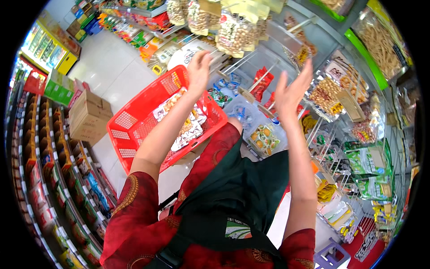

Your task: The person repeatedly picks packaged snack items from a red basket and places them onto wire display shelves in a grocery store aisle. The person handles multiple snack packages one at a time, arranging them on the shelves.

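Observation:
My left hand (199, 75) is raised over the far corner of a red plastic shopping basket (122, 119), fingers loosely bent and holding nothing. Inside the basket lie several clear-and-white packets of nuts (192, 129); my left forearm hides part of them. My right hand (291, 95) is held up, thumb and fingers apart, with nothing in it. Beside it, packets of mixed nuts (324, 94) hang from metal display hooks. Ahead of both hands, bags of pistachio-like nuts (235, 32) hang in a row. Below, red packets (262, 82) sit around clear plastic bins.
A clear bin holds wrapped orange-yellow snacks (263, 139). Green snack bags (366, 159) hang to the right above a purple plastic stool (332, 254). A cardboard box (90, 117) stands on the floor at left, by long stocked shelves (62, 171). Metal hooks (265, 79) jut outward.

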A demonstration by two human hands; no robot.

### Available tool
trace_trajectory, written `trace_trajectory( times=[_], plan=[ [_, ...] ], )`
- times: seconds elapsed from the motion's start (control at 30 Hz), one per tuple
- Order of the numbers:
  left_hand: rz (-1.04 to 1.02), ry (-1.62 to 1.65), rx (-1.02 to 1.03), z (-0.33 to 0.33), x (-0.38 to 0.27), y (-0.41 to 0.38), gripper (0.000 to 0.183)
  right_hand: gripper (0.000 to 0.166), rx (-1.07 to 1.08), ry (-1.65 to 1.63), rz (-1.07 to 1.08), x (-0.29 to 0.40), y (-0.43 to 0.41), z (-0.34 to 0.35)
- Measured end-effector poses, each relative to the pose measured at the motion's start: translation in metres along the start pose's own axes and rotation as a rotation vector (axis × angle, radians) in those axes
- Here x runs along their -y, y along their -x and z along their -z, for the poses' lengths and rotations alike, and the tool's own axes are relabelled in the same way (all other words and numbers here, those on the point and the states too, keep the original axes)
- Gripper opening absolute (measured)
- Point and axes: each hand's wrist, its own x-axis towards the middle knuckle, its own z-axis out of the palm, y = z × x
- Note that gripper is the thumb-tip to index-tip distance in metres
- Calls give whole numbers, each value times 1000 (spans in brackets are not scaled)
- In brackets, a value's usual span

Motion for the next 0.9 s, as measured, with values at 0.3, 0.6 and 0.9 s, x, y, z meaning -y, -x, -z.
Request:
trace_trajectory(
  times=[0.3,0.6,0.9],
  plan=[
    [691,-689,-781,280,182,119,39,27,780,-598,184,112,187,-46],
    [819,-119,-721,255,149,152,34,17,935,-414,275,111,216,-47],
    [941,-94,-342,240,131,132,22,15,916,-397,275,110,218,-49]
  ],
)
